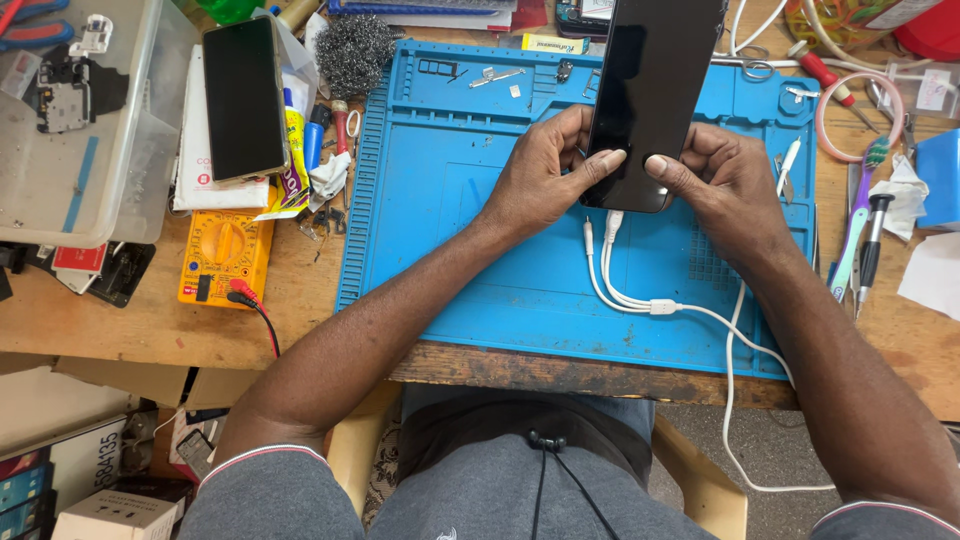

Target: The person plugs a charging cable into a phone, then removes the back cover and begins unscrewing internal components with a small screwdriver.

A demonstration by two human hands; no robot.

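While both thumbs press on its lower edge, a black phone [650, 95] stands tilted above the blue mat [480, 260], screen dark and facing up toward the camera. From the head view, the left hand [545, 175] clamps the phone's lower left corner, thumb on the glass and fingers curled behind. The right hand [715, 170] clamps the lower right corner the same way, at three o'clock from the left hand. A white cable [640, 295] runs from the phone's bottom edge toward six o'clock, across the mat and off the desk [150, 325]. At nine o'clock from the hands, well apart, a second phone [244, 98] lies face up on a white box. Just below it, at seven o'clock, sits a yellow meter [225, 255]. At three o'clock, beyond the mat's edge, lies a screwdriver [872, 245].
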